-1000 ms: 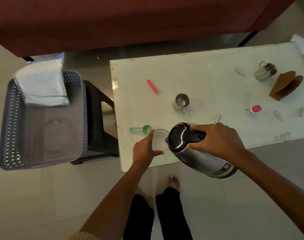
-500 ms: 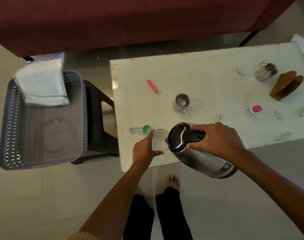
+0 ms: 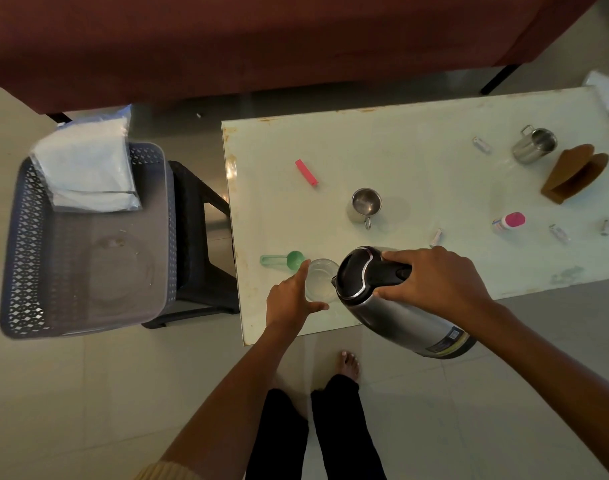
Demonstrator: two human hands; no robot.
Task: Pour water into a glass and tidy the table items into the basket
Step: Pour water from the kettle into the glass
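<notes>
A clear glass [image 3: 321, 278] stands near the front left corner of the pale table [image 3: 417, 168]. My left hand [image 3: 289, 299] curls around its left side. My right hand [image 3: 434, 282] grips the black handle of a steel kettle [image 3: 393, 306], which is tilted with its spout over the glass rim. Scattered on the table are a green scoop [image 3: 285, 259], a pink clip [image 3: 306, 172], two steel cups [image 3: 365, 204] [image 3: 535, 145], a pink-capped bottle [image 3: 509, 221] and several small vials. The grey basket [image 3: 22, 244] sits on a dark stool to the left.
A white plastic packet [image 3: 84, 168] lies across the basket's far end. A brown folded holder [image 3: 576, 173] stands at the table's right. A dark red couch [image 3: 261, 39] runs behind the table. My bare feet are on the tiled floor below the table edge.
</notes>
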